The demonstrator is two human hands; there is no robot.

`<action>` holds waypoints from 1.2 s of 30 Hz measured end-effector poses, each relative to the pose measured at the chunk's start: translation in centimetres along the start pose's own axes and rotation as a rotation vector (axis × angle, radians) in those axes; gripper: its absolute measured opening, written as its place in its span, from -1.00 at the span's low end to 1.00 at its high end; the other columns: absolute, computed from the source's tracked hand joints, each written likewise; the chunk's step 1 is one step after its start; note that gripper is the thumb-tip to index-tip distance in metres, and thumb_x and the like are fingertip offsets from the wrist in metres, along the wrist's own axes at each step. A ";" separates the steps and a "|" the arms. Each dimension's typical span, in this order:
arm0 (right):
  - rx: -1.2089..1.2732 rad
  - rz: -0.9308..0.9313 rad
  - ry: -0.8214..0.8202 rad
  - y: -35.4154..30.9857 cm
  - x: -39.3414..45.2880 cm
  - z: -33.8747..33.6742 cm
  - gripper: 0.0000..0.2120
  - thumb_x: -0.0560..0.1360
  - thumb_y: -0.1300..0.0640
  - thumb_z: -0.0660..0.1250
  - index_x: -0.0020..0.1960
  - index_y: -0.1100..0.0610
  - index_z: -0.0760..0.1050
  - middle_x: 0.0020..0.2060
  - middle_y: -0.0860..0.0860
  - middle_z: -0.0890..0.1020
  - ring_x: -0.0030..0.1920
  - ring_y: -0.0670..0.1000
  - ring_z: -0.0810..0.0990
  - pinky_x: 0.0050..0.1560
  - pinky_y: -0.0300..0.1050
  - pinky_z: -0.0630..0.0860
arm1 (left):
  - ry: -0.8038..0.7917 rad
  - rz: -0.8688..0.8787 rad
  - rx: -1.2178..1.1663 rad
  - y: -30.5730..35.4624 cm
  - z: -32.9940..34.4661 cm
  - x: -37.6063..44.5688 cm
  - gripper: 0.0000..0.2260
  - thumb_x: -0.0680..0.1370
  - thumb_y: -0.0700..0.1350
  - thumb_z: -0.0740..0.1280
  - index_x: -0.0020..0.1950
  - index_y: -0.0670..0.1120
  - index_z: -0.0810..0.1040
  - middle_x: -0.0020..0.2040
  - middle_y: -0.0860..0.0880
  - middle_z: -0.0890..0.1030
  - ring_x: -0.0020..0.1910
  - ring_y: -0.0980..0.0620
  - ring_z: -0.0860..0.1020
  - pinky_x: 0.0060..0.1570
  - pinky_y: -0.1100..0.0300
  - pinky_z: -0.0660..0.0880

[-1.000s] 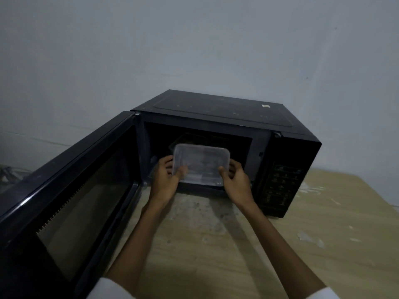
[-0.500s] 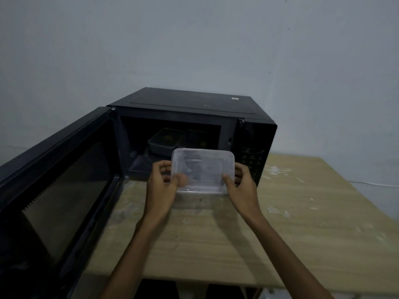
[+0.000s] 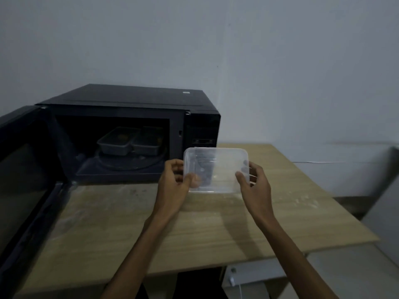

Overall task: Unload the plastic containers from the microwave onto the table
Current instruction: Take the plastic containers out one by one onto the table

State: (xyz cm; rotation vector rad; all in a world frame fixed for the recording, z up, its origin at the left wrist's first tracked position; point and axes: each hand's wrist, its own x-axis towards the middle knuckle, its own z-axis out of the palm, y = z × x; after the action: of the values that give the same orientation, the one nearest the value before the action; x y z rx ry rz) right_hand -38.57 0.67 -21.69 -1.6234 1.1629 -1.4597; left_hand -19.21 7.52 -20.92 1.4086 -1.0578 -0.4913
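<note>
A clear plastic container (image 3: 218, 169) hangs above the wooden table (image 3: 194, 225), in front of the microwave's control panel. My left hand (image 3: 174, 182) grips its left edge and my right hand (image 3: 254, 182) grips its right edge. The black microwave (image 3: 133, 108) stands at the back left with its door (image 3: 23, 180) swung wide open to the left. Inside, two more plastic containers sit side by side on the turntable, one on the left (image 3: 116, 141) and one on the right (image 3: 149, 143).
The open door juts out over the table's left side. The table's right edge (image 3: 336, 195) borders a lower grey surface (image 3: 356, 268). A grey wall (image 3: 216, 50) stands close behind the microwave. Bare tabletop lies under and to the right of my hands.
Both hands have drawn the clear container out of the microwave and carried it rightward, in front of the control panel. The view has shifted right, showing the two containers inside.
</note>
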 end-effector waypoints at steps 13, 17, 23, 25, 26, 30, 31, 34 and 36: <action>-0.080 0.134 0.146 5.4 7.2 -9.1 -0.66 0.54 0.12 0.35 0.31 0.04 0.48 0.10 -0.09 0.60 0.07 -0.10 0.56 -0.01 -0.21 0.46 | -0.168 -0.021 -0.057 -0.4 13.9 2.6 -0.58 0.51 -0.19 0.43 0.32 -0.05 0.39 0.19 0.04 0.56 -0.06 0.22 0.59 -0.15 0.39 0.55; -0.103 0.189 0.144 7.3 10.5 -10.2 -0.68 0.52 0.12 0.35 0.27 0.07 0.52 0.08 -0.07 0.63 0.08 -0.06 0.60 0.00 -0.18 0.47 | -0.192 -0.066 -0.056 -0.9 17.0 4.4 -0.62 0.52 -0.19 0.41 0.28 0.00 0.39 0.16 0.07 0.56 -0.09 0.20 0.59 -0.16 0.38 0.51; -0.137 0.289 0.063 11.4 16.0 -10.0 -0.65 0.55 0.10 0.36 0.31 0.15 0.52 0.13 0.02 0.63 0.08 0.01 0.59 -0.07 -0.19 0.44 | -0.207 -0.196 -0.045 -3.5 21.3 8.7 -0.61 0.54 -0.19 0.37 0.34 -0.04 0.38 0.23 -0.02 0.56 0.01 0.04 0.60 0.10 0.03 0.57; -0.171 0.323 0.033 12.7 17.6 -9.6 -0.64 0.55 0.09 0.36 0.31 0.18 0.53 0.14 0.06 0.64 0.07 0.01 0.57 0.00 -0.15 0.41 | -0.198 -0.238 -0.035 -4.3 22.3 10.1 -0.62 0.54 -0.20 0.36 0.34 -0.06 0.38 0.23 -0.05 0.56 0.03 0.00 0.59 0.11 0.01 0.57; -0.184 0.338 0.023 13.3 18.4 -9.4 -0.64 0.55 0.09 0.36 0.30 0.19 0.54 0.15 0.07 0.64 0.06 0.01 0.57 0.01 -0.15 0.40 | -0.190 -0.255 -0.034 -4.7 22.8 10.8 -0.63 0.54 -0.20 0.36 0.33 -0.07 0.39 0.22 -0.05 0.56 0.05 -0.02 0.59 0.11 -0.01 0.57; -0.216 0.394 -0.019 15.1 20.9 -8.7 -0.65 0.55 0.11 0.35 0.28 0.23 0.55 0.17 0.13 0.64 0.05 0.04 0.55 0.04 -0.11 0.42 | -0.181 -0.316 -0.032 -6.3 24.7 13.0 -0.63 0.52 -0.19 0.39 0.30 -0.05 0.41 0.23 -0.05 0.56 0.12 -0.08 0.60 0.13 -0.11 0.58; -0.222 0.405 -0.022 15.6 21.6 -8.4 -0.65 0.56 0.12 0.35 0.29 0.25 0.55 0.18 0.14 0.63 0.08 0.07 0.56 0.06 -0.10 0.42 | -0.183 -0.324 -0.027 -6.7 25.2 13.7 -0.62 0.52 -0.19 0.39 0.30 -0.06 0.41 0.22 -0.05 0.57 0.12 -0.07 0.60 0.13 -0.09 0.58; -0.251 0.426 -0.039 16.9 23.1 -7.8 -0.62 0.55 0.11 0.36 0.30 0.27 0.54 0.22 0.17 0.62 0.20 0.16 0.57 0.10 -0.07 0.44 | -0.178 -0.362 -0.012 -7.9 26.1 15.0 -0.63 0.53 -0.20 0.39 0.31 -0.09 0.42 0.18 -0.03 0.56 0.11 -0.07 0.60 0.11 -0.03 0.59; -0.261 0.436 -0.036 17.3 23.5 -7.6 -0.61 0.55 0.10 0.37 0.31 0.27 0.54 0.22 0.18 0.62 0.21 0.17 0.58 0.12 -0.04 0.46 | -0.182 -0.387 -0.031 -8.7 26.3 15.3 -0.64 0.52 -0.21 0.40 0.29 -0.08 0.43 0.18 -0.05 0.56 0.13 -0.09 0.60 0.13 -0.05 0.59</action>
State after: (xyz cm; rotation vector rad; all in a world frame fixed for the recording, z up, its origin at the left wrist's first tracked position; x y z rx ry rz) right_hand -49.63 -26.96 -26.67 -1.4303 1.6192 -1.0299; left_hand -30.66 -20.97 -28.86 1.5694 -0.9154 -0.9270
